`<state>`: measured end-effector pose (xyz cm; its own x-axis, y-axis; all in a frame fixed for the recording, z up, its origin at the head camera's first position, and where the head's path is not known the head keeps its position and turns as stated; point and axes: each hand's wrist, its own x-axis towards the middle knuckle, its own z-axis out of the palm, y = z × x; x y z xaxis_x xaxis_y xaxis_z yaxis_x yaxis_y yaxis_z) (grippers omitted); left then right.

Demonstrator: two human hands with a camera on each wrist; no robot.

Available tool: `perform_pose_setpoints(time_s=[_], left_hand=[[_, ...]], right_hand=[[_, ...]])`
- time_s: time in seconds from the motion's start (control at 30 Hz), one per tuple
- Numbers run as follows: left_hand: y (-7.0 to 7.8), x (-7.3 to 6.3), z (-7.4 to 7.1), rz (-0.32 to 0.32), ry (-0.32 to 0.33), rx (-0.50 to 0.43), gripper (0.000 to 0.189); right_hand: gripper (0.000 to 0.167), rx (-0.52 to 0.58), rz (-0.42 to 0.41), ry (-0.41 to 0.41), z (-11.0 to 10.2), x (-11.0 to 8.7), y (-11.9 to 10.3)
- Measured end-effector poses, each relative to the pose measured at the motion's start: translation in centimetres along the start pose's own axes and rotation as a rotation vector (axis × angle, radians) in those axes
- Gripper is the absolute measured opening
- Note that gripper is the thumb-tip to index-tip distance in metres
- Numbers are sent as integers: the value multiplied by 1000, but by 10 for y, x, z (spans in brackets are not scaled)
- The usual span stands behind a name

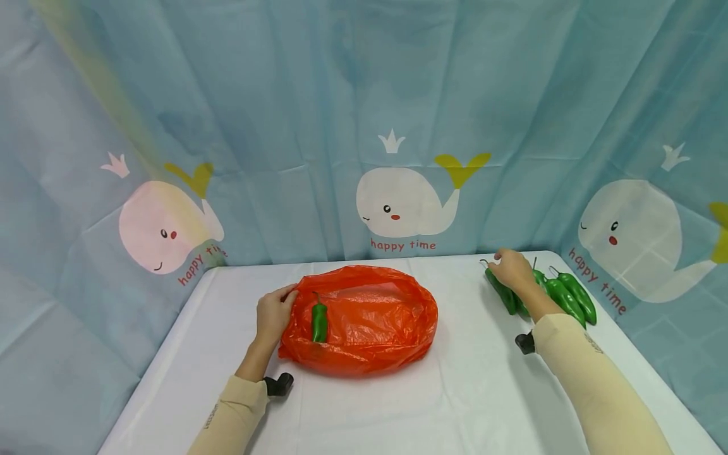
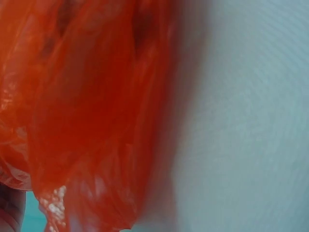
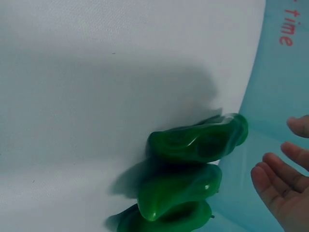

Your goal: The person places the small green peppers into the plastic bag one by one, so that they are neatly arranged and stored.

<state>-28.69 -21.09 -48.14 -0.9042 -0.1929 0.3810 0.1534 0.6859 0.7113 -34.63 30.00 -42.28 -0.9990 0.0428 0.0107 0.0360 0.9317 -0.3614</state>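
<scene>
A red plastic bag (image 1: pixel 359 363) lies spread wide on the white table, its mouth facing up. One green pepper (image 1: pixel 320 323) is inside, near the left wall, stem pointing away. My left hand (image 1: pixel 273 316) holds the bag's left rim; in the left wrist view the red film (image 2: pixel 91 96) hides most of the fingers. At the far right, my right hand (image 1: pixel 513 272) hovers over a group of green peppers (image 1: pixel 569 302). The right wrist view shows that hand (image 3: pixel 289 181) with thumb and fingers apart, beyond the stem end of the nearest pepper (image 3: pixel 195 140), holding nothing.
The white table (image 1: pixel 387 417) ends at a pale blue curtain (image 1: pixel 318 126) with whale prints, which hangs behind and on both sides. The peppers lie side by side near the table's right back corner.
</scene>
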Motion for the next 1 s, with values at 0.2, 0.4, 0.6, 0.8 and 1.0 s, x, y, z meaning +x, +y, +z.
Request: perform_pose_setpoints(time_s=[0.2,0.4,0.6,0.8,1.0], left_hand=[[1,-1,-2,-54,-15,-12,27],[0,-3,-1,-51,3,-17,27],[1,-4,-4,-34,-23,-4,29],[1,-4,-4,-39,-66,36,29],[1,-1,-2,-16,-40,53,25]], right_hand=[[45,-70,2,-28,5,3,4],[35,-101,29,-56,10,1,6],[34,-91,67,-78,17,-5,5],[32,-90,49,-67,25,-11,6],[33,-105,64,-36,31,-8,5]])
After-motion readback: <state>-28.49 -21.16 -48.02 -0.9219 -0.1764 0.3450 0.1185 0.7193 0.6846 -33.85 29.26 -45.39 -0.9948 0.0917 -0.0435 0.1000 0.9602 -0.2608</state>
